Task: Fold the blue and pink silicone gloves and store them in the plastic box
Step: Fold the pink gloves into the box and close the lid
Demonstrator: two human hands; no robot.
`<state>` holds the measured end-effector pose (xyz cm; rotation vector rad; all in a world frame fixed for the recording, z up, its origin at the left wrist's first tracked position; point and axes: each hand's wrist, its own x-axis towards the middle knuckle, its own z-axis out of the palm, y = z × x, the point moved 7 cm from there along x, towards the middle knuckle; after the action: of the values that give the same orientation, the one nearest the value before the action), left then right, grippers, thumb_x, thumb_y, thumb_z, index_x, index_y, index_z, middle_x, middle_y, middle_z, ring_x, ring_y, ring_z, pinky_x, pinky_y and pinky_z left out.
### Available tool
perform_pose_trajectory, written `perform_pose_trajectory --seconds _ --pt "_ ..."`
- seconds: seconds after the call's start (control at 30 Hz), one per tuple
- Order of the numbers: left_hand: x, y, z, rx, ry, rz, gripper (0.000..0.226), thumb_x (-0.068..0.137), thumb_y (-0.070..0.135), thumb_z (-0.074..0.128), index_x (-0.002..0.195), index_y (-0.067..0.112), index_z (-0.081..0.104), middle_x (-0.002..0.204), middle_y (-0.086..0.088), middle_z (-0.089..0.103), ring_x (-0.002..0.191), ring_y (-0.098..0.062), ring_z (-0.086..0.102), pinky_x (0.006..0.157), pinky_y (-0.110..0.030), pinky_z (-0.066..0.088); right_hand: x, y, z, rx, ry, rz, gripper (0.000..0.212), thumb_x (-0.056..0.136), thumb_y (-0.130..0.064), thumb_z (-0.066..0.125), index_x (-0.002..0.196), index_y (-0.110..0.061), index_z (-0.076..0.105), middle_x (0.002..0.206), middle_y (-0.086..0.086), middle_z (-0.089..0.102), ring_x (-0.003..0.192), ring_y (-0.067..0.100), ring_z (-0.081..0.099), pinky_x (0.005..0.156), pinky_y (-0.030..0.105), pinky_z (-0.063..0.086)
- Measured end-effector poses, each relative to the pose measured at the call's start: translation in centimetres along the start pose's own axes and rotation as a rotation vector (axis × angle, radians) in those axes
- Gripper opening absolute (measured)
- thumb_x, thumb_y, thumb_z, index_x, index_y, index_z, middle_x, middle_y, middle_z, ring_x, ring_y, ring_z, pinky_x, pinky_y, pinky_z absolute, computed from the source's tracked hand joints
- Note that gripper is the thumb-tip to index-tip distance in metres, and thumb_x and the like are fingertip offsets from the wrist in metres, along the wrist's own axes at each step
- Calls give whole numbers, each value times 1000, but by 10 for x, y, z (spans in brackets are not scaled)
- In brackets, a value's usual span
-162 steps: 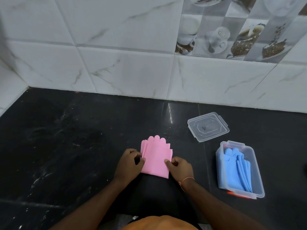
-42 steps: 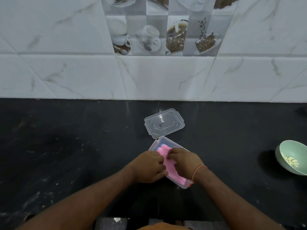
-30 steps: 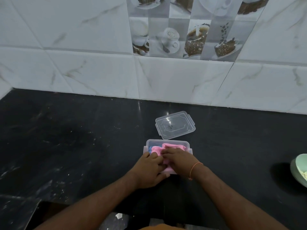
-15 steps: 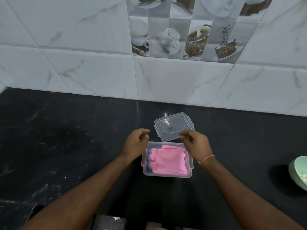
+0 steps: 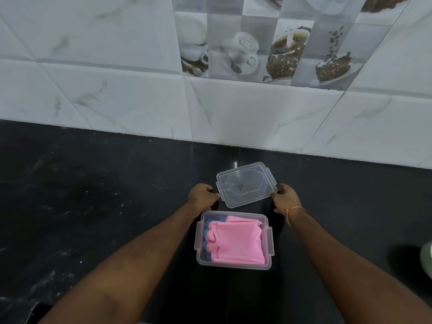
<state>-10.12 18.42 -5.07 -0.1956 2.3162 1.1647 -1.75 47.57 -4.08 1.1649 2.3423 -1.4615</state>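
— Black polished stone makes up the table [image 5: 98, 206]; it fills the lower half of the frame, with pale smudges and specks scattered over its left side. What is behind it?

— White marble-look wall tiles [image 5: 105, 94] run across the top half, and a decorative panel [image 5: 268, 43] of coffee cups and beans sits at upper centre and right. A glossy reflection shows on the stone just below the wall joint.

— Where are the gloves?

— Inside the clear plastic box [image 5: 268, 244], lower centre. The pink glove [image 5: 238, 242] lies folded on top, and the blue glove [image 5: 207, 232] peeks out under it along the left wall of the box (only a thin strip of it shows).

— And the lid?

— The clear lid [image 5: 245, 184] lies flat on the table just above the box, slightly turned. The left hand [image 5: 202, 195] has its fingers curled at the lid's left edge, thumb touching the rim. The right hand [image 5: 285, 197] is curled round the lid's right corner, an orange thread [image 5: 293, 210] tied at the wrist.

— Anything else?

— A pale green bowl [image 5: 427, 258] is cut off by the right edge of the frame, with its dark shadow beside it.
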Motion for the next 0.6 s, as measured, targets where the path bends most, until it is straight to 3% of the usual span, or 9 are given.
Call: perform_pose_trajectory --seconds 0.07,0.17,0.23,0.3,0.4,0.5,0.6 --pt "5 2 3 21 -4 2 6 96 15 78 94 9 79 103 -19 81 84 -27 76 76 -42 68 6 -2 3 10 -18 13 46 103 -15 62 147 -10 51 120 7 60 91 24 61 85 52 64" --pt "13 2 3 25 -21 -10 10 95 14 79 99 6 85 96 -15 82 74 -18 70 63 -30 63 11 -11 9 40 -46 21 41 102 -13 62 142 -8 54 105 -1 57 99 24 58 81 50 64" --pt "14 -4 -1 -24 -23 -24 11 96 12 78 100 2 83 91 -14 79 73 -17 69 66 -29 63 6 -17 12 86 -59 7 43 103 -15 61 145 -10 53 112 -1 58 103 23 58 79 46 63" --pt "17 -7 3 -55 -38 -30 10 96 13 78 100 4 80 84 -10 75 67 -13 67 59 -25 59 6 -14 11 156 -70 55 47 104 -19 59 150 -16 51 128 1 59 108 22 58 77 41 62" --pt "15 -10 0 -75 0 21 3 97 15 77 98 13 77 76 -4 75 59 -12 65 49 -22 52 -1 -10 11 310 -94 134 34 104 -27 53 136 -23 63 132 2 65 114 21 60 76 38 60" --pt "8 -7 -15 -137 70 119 4 101 18 72 100 19 76 74 0 79 49 -11 62 44 -23 50 -9 -18 12 492 -114 190 30 100 -31 48 113 -23 74 123 0 71 122 20 61 82 41 56" --pt "-7 -1 -23 -159 128 226 7 103 16 70 106 21 75 81 4 82 48 -9 67 45 -21 53 -21 -17 18 676 -152 197 35 108 -37 42 126 -24 69 129 -4 71 133 19 58 107 48 49"
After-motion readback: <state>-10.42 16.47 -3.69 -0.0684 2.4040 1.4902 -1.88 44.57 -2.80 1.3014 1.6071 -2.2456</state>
